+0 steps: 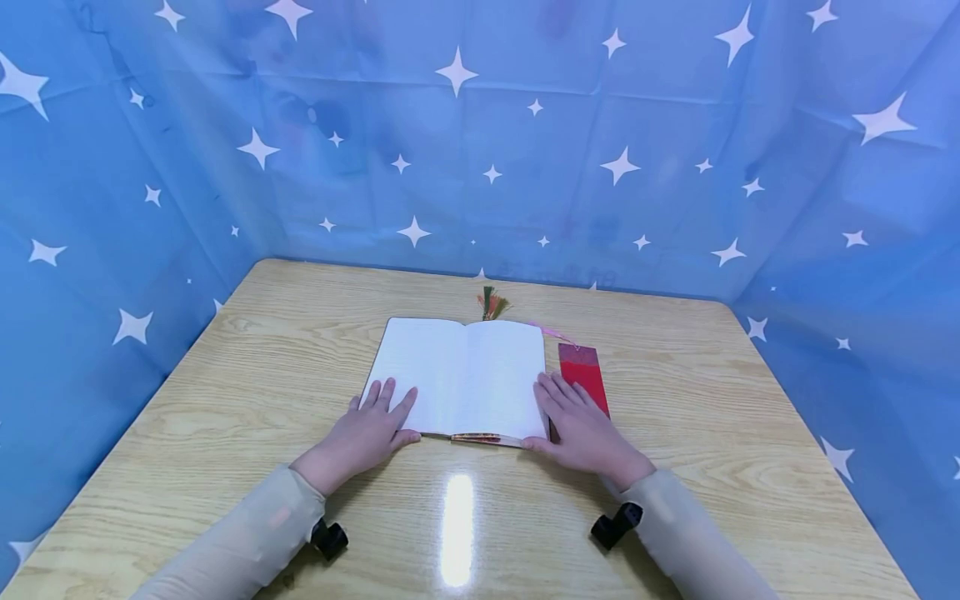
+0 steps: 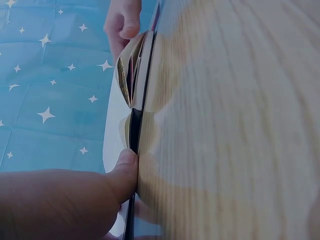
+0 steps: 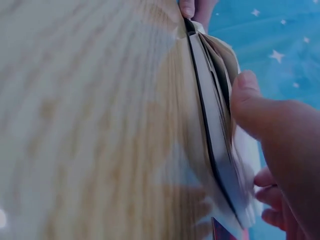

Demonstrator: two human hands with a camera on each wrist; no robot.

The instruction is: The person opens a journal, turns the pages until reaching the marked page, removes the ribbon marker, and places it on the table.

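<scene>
In the head view, the book (image 1: pixel 427 375) lies open at the centre of the frame, its pages blank-looking. The left hand (image 1: pixel 365 437), left of centre, lies relaxed with its fingers spread on the lower left corner of the page. The right hand (image 1: pixel 581 427), right of centre, also has its fingers extended, reaching over the right page edge, thumb at the lower corner. The sleeves (image 1: pixel 240 533) come in from the bottom corners, each with a black wrist camera (image 1: pixel 328 539). Right of the book is a red bookmark (image 1: pixel 583 379), its lower end hidden by the right hand; a pink cord (image 1: pixel 551 333) runs from its top to the book. Tassels (image 1: pixel 491 302) stick out above the book. A starry curtain (image 1: pixel 360 100) stands behind the table (image 1: pixel 225 433).

In the left wrist view, the book is edge-on; the left thumb touches its edge at lower centre, and the right hand shows at the top.

In the right wrist view, the right thumb touches the pages right of centre, fingers loosely bent at lower right.
</scene>
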